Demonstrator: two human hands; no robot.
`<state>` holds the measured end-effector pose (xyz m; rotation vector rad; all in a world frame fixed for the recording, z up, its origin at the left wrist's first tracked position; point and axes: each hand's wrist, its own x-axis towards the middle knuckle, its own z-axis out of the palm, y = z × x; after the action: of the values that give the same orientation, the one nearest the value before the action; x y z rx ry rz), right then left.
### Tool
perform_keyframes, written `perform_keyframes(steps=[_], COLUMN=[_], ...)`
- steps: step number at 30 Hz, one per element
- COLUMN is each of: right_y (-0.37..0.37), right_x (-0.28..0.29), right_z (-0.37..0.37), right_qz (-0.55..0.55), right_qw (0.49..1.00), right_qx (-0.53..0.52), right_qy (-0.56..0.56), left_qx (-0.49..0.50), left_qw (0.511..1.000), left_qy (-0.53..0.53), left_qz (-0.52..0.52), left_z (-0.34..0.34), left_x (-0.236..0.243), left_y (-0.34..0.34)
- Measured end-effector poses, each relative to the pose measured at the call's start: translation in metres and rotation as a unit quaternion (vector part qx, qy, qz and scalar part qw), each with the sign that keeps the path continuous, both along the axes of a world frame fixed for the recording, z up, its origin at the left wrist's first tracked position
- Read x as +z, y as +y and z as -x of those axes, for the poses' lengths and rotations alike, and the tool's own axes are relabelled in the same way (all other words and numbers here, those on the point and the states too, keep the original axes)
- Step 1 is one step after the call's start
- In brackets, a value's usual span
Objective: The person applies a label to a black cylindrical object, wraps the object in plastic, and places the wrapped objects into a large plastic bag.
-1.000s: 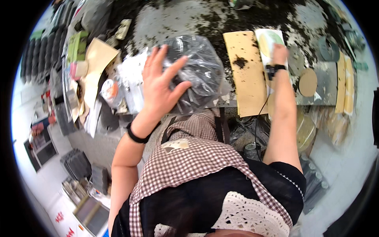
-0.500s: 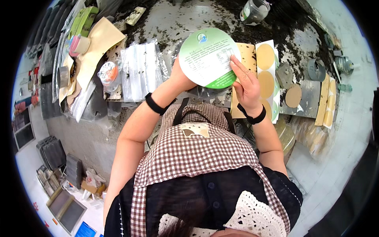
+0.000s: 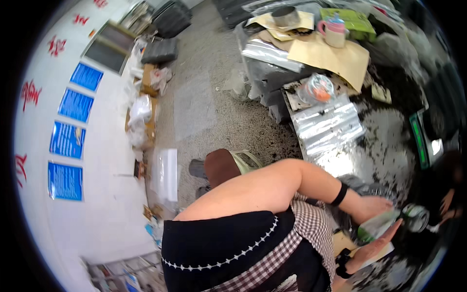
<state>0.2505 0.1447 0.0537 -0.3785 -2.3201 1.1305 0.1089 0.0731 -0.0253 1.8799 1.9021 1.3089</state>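
Nearest of all is the brown-checked apron (image 3: pixel 265 265) over a black top, left of the green-and-white label (image 3: pixel 377 226), which sits between the two hands and shows at a steep slant. The left hand (image 3: pixel 370 207) reaches over the label's upper edge, its fingers partly blurred; I cannot tell whether they pinch it. The right hand (image 3: pixel 377 244) lies along the label's lower edge, fingers stretched out straight and close together, though whether they grip it is hard to tell. Black plastic (image 3: pixel 362 182) shows above the label, and a jar (image 3: pixel 416 217) stands just to its right, with another person's hand (image 3: pixel 448 200) farther right in shadow. Farther off, up and left of the label, clear plastic bags (image 3: pixel 327 124) lie flat on the dirt-strewn bench (image 3: pixel 386 127). Beyond them come a clear-wrapped cup (image 3: pixel 318 91) with orange on it, tan paper (image 3: pixel 335 61) and a pink-and-cream mug (image 3: pixel 334 35). Far left of the label, four blue posters (image 3: pixel 69 138) hang on a white wall (image 3: pixel 109 151).
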Motion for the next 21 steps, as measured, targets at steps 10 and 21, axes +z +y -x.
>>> perform_keyframes(steps=[10, 21], right_y=[0.007, 0.133], right_x=[-0.041, -0.066], right_z=[0.020, -0.063], right_qz=[-0.355, -0.092], right_qw=[0.915, 0.990], right_qx=[0.088, -0.035], right_qy=[-0.170, -0.099], left_qx=[0.115, 0.370], left_qw=[0.836, 0.754], left_qy=[-0.469, -0.501], left_qz=[-0.261, 0.208], left_z=[0.009, 0.024], left_x=[0.030, -0.261], left_y=[-0.027, -0.100])
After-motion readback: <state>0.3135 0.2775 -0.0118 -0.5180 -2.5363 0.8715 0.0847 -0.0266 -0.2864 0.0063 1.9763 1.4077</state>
